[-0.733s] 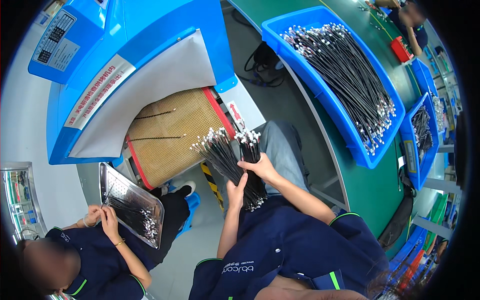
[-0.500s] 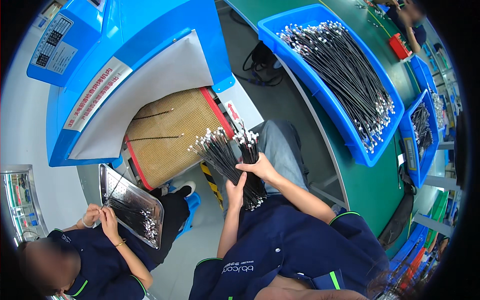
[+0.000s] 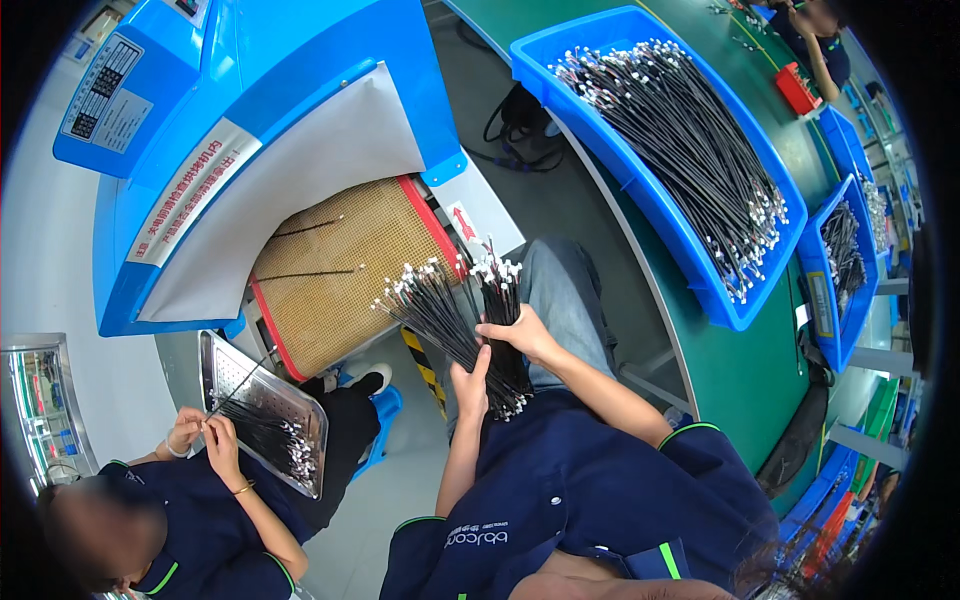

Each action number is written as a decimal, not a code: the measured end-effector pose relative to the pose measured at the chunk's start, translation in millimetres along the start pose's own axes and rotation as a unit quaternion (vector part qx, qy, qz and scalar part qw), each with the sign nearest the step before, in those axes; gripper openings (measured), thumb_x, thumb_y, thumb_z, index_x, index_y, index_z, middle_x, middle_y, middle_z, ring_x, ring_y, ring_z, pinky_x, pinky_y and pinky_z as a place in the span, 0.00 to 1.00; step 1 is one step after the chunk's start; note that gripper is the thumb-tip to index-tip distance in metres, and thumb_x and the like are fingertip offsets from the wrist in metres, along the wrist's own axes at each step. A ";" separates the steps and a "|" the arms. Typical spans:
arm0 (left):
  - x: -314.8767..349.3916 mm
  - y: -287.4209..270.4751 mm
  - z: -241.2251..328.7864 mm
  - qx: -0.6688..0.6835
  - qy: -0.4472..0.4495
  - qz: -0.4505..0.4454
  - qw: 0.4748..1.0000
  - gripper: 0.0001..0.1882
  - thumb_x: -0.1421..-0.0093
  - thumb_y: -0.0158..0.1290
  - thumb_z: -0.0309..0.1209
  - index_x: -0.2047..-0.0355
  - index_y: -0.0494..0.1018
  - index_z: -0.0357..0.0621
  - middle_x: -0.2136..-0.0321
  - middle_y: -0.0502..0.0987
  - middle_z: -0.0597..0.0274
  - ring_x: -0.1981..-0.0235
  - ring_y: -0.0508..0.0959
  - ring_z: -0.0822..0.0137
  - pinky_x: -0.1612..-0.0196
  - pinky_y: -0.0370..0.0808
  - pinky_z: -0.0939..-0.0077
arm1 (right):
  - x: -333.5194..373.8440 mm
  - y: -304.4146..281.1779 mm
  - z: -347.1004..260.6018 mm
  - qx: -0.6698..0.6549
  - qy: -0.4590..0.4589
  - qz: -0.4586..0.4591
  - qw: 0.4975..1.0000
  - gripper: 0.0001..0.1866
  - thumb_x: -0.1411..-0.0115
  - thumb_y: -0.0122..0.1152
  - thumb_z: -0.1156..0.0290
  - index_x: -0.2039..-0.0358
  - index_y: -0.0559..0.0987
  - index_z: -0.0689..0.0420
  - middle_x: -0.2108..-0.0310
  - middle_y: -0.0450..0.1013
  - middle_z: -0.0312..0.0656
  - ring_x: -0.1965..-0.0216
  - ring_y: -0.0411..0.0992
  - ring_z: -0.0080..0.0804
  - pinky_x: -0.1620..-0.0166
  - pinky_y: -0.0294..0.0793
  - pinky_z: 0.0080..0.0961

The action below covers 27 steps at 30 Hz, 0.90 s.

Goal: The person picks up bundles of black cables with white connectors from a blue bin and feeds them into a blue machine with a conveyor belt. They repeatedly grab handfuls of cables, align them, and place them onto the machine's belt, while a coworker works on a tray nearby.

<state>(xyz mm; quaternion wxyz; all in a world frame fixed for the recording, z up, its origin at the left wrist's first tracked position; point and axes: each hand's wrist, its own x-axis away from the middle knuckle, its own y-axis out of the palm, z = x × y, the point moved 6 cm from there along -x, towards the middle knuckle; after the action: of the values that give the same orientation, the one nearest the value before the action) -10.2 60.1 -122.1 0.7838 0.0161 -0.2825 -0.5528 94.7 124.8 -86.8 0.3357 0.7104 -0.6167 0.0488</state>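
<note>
Over my lap I hold a thick bundle of black cables (image 3: 440,308) with white connectors at both ends. My left hand (image 3: 470,385) wraps round its left side, thumb pointing up. My right hand (image 3: 519,335) is closed round a second, narrower bunch of the same cables (image 3: 500,295) on the right. The upper ends fan apart into two clusters, while the lower ends meet near my shirt. Fingers behind the bundles are hidden.
A blue machine (image 3: 400,40) stands ahead, two cables lying on its mesh conveyor belt (image 3: 340,290). To the right, a blue bin (image 3: 740,315) full of cables rests on the green table (image 3: 730,385). At left, a co-worker's hands (image 3: 205,430) hold a cable beside a metal tray (image 3: 318,440).
Both my hands stay nearly in place round the bundles. The upper ends of the cables shift slightly. The co-worker's cable swings a little to the right.
</note>
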 end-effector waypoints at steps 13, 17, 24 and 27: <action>1.7 0.0 0.2 -0.013 0.003 0.020 1.000 0.07 0.48 0.48 0.24 0.68 0.68 0.35 0.70 0.70 0.65 0.68 0.69 0.76 0.62 0.65 0.84 | -2.1 -4.1 7.5 0.024 -0.010 -0.009 1.000 0.05 0.55 0.58 0.77 0.78 0.71 0.62 0.81 0.69 0.37 0.78 0.70 0.23 0.73 0.71 0.18; 1.3 0.9 -1.7 -0.008 0.002 0.017 1.000 0.07 0.48 0.48 0.25 0.68 0.69 0.35 0.71 0.71 0.64 0.70 0.69 0.77 0.65 0.66 0.84 | -2.6 -7.7 13.0 0.018 0.017 0.016 1.000 0.06 0.55 0.58 0.76 0.76 0.72 0.63 0.81 0.68 0.36 0.80 0.68 0.21 0.74 0.69 0.17; 1.1 1.3 -2.6 -0.022 0.013 -0.014 1.000 0.08 0.48 0.49 0.25 0.67 0.68 0.36 0.74 0.69 0.66 0.74 0.68 0.79 0.69 0.65 0.86 | -0.5 -1.0 1.3 0.061 -0.022 -0.001 0.998 0.08 0.57 0.61 0.74 0.76 0.72 0.62 0.80 0.68 0.33 0.78 0.66 0.17 0.74 0.66 0.15; 1.4 2.5 -1.2 -0.018 0.017 -0.018 1.000 0.10 0.48 0.49 0.25 0.65 0.66 0.36 0.73 0.69 0.66 0.73 0.67 0.78 0.68 0.65 0.85 | 0.1 -3.2 2.2 0.064 -0.006 0.002 0.998 0.09 0.58 0.62 0.74 0.76 0.73 0.61 0.80 0.69 0.33 0.77 0.66 0.17 0.75 0.65 0.15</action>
<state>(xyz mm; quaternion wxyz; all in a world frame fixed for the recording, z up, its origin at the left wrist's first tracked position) -7.2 59.5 -121.7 0.7785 0.0163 -0.2588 -0.5716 96.9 123.6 -89.7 0.2852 0.7294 -0.6160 0.0848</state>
